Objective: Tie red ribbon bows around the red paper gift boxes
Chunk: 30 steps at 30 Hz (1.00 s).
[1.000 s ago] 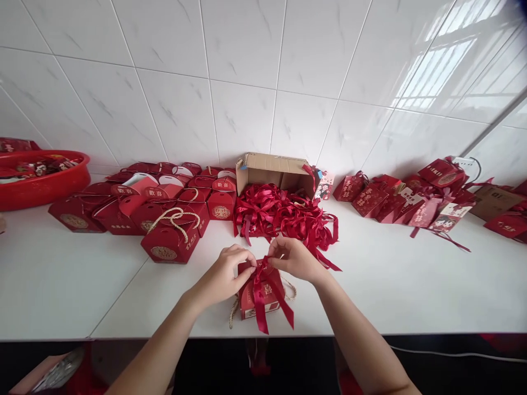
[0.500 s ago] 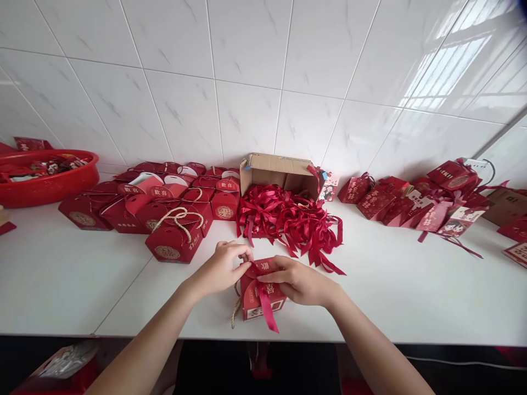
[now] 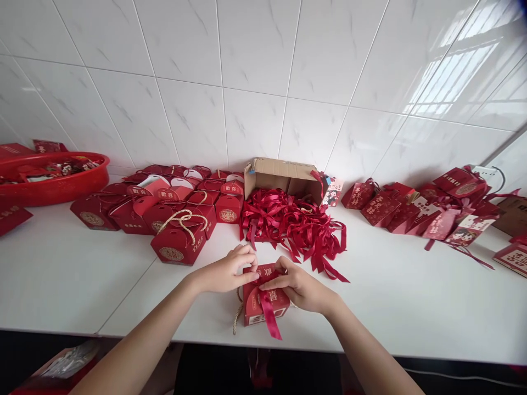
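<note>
A small red gift box with light printed characters stands near the table's front edge. A dark pink ribbon crosses its top, one end hanging down the front. My left hand is at the box's upper left, thumb and fingers pinched at the ribbon. From the right, my right hand has its fingers curled over the box top, the index finger pressing by the ribbon's middle. Part of the ribbon under my fingers is hidden. A twisted beige cord hangs from the box's left side.
Several finished-looking red boxes stand in rows at the left. Behind my hands, red ribbons spill from a tipped cardboard box. A red basin sits far left. More red packages lie at the right by the tiled wall.
My hands stay at the box and its ribbon, with the left fingers shifted slightly. The whole view has moved a little, so objects appear slightly lower and farther right.
</note>
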{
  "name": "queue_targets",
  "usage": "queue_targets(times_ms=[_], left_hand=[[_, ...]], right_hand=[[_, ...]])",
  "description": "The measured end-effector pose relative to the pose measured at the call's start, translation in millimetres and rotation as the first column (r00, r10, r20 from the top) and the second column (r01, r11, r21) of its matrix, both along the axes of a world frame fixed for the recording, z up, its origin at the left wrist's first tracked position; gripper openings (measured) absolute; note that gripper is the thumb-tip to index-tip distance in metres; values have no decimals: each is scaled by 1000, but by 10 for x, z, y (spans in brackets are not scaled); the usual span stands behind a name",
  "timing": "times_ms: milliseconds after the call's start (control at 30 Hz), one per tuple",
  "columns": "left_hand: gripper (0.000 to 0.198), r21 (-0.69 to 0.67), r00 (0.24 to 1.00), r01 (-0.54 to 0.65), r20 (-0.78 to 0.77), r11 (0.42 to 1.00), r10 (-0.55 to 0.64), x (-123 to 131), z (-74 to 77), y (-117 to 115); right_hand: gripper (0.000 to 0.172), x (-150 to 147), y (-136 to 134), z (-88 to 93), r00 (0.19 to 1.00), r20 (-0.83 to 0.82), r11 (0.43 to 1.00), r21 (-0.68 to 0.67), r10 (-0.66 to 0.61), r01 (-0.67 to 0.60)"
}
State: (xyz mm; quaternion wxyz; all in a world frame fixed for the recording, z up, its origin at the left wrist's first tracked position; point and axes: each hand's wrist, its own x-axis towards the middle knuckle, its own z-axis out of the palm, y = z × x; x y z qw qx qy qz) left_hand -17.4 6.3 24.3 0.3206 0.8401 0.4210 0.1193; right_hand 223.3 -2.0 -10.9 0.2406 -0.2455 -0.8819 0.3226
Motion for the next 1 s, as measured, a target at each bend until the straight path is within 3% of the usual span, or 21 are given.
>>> queue_targets(times_ms=[133,267,567,800,1000], left_hand=[[20,-58,990,70,130,996,-62,-1,-86,-14],[14,-61,975,56,218,997,-41,-3,-176,-27],[12,-77,965,75,258,994,-52,-16,-193,-80],[10,-72,961,-6,277,997,26,20,-196,-94],[11,-72,946,31,325,997,-6,31,-218,-111]], right_hand=[[45,0,20,-54,999,-46,999,-48,-20,18],[45,-20,26,-89,997,-73,998,-43,-41,38],[43,-48,36,-145,990,-114,993,63,-87,95],[42,-56,29,-154,988,-122,993,54,-94,101],[34,-86,18,-145,985,-137,993,40,-100,106]])
